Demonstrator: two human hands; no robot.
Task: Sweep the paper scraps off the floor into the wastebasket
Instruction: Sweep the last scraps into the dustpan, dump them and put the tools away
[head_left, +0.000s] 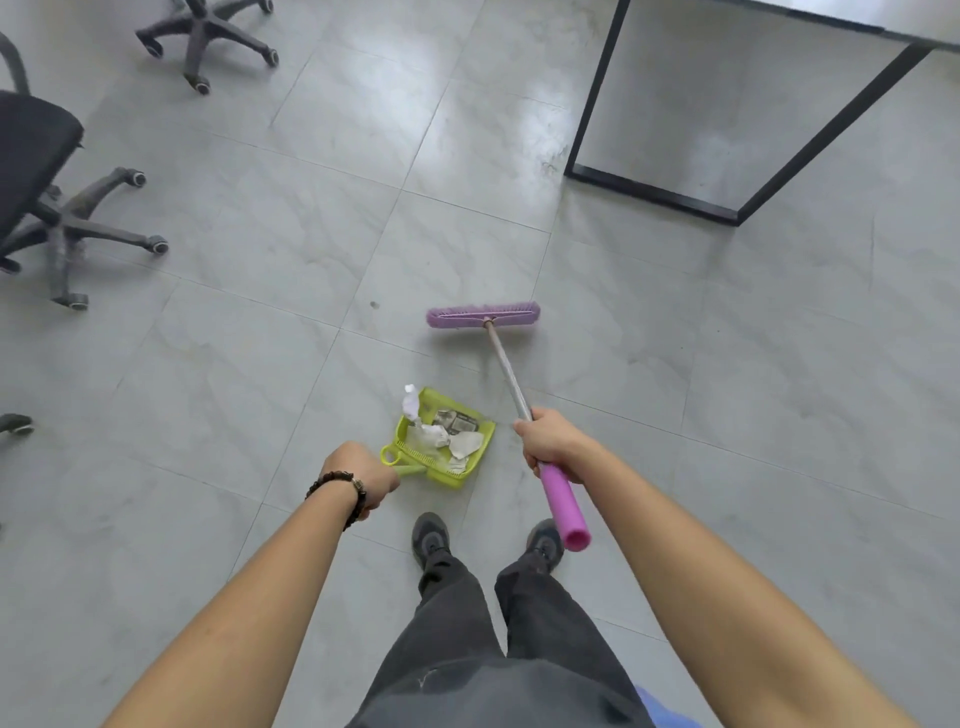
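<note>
Left hand (358, 475): my arm reaches forward and down, fingers curled round the handle of the green dustpan (441, 479). The paper scraps (441, 436) lie inside the pan, and one stands up at its far left corner. Right hand (551, 441): clamped on the broom (509, 371) shaft, just above the pink grip. The brush head sits beyond the pan, apart from it.

— What is carried by the floor (260, 338)?
— Two wheeled chair bases are stood on its grey tiles, one at the left (67, 228) and one farther off (208, 36). A black table frame (649, 194) is set far right, a purple broom head (483, 314) mid-floor, and two shoes (430, 535) nearest.
</note>
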